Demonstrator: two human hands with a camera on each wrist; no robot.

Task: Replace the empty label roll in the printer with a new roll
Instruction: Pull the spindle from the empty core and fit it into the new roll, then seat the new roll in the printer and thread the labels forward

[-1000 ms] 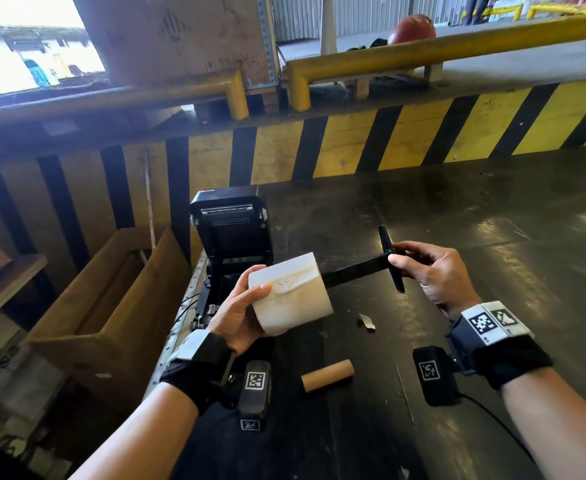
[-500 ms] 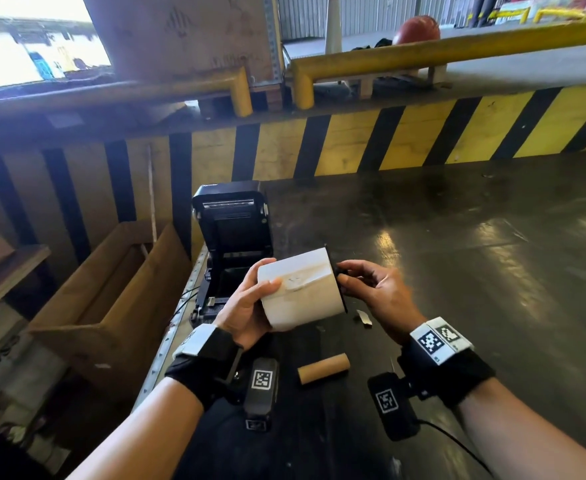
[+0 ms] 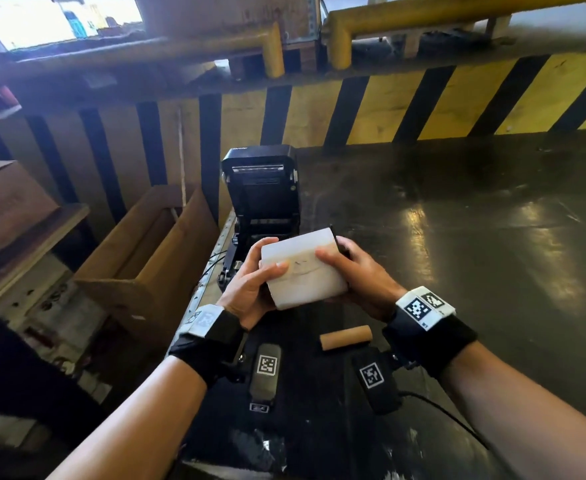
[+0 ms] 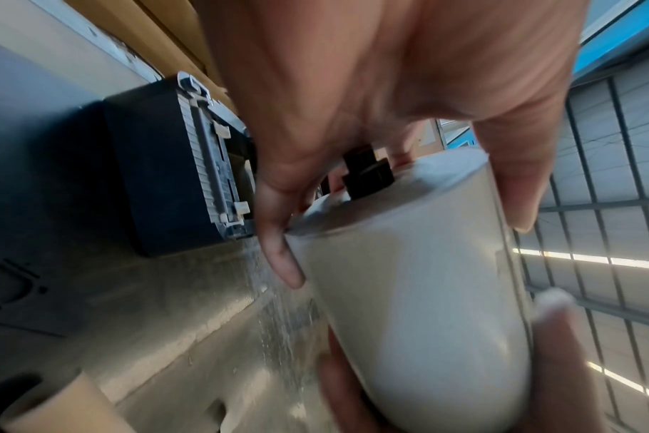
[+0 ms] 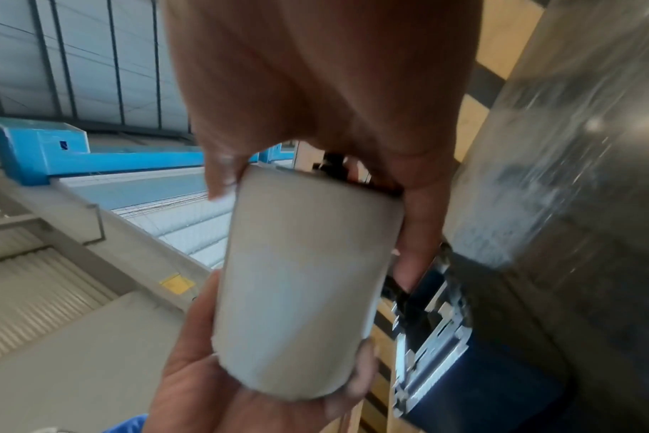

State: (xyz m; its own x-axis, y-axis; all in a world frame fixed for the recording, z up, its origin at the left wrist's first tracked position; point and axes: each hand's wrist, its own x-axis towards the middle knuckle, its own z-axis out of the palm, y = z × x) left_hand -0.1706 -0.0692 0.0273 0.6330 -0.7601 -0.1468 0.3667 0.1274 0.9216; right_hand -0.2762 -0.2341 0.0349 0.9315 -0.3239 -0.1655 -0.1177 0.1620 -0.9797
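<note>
A white label roll [image 3: 302,271] is held between both hands just in front of the open black printer [image 3: 262,192]. My left hand [image 3: 253,282] grips its left end, thumb across the top. My right hand [image 3: 353,268] grips the right end, where the black spindle's flange [image 3: 334,237] sits against the roll. In the left wrist view the spindle end [image 4: 367,175] sticks out of the roll [image 4: 419,293]. The right wrist view shows the roll [image 5: 300,287] held between both hands. An empty brown cardboard core [image 3: 346,337] lies on the table below my hands.
The dark table [image 3: 475,254] stretches to the right. An open cardboard box [image 3: 153,258] stands left of the printer, below the table edge. A yellow-and-black striped barrier [image 3: 388,109] runs behind. The printer's lid stands raised.
My right hand pushed the spindle into the roll until its flange met the roll's end, then wrapped round that end. Both hands and the roll now sit closer together before the printer.
</note>
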